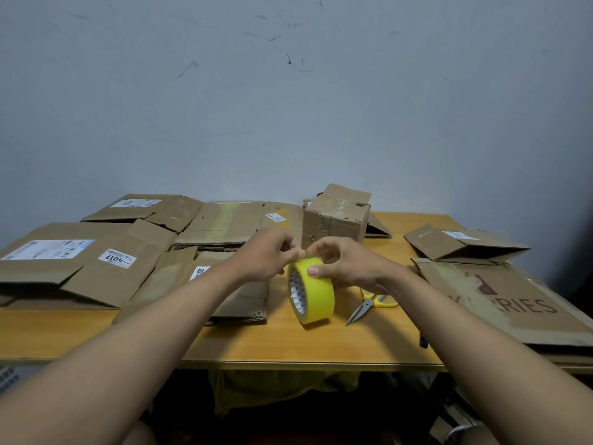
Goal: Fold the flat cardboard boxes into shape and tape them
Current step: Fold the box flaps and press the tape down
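Head view looks down on a yellow-orange wooden tabletop (321,342) pushed against a pale grey-blue wall (288,107) marked with dark scuffs. Both arms reach forward over the near edge. The right hand (345,263) grasps a roll of bright yellow tape (313,290) standing on its edge on the table, thumb pressed on the yellow outer band and fingers curled over the top. The left hand (268,255) pinches at the top of the roll, its fingertips meeting those of the right hand.

Just behind the hands stands 1 folded brown cardboard box (335,216), upright, its top flaps closed. Flat brown cardboard boxes (80,271) lie spread over the left and rear of the table, overlapping one another, several carrying white shipping labels; one label reads 4017. More flattened cardboard (462,245) lies on the right, the nearest sheet (513,309) printed with large brown letters and overhanging the table's right side. A pair of scissors with yellow handles (369,305) rests on the table just right of the tape, blades closed and pointing toward the near edge. Below the table edge the space is dark, with an olive-yellow cloth (272,390) hanging there.
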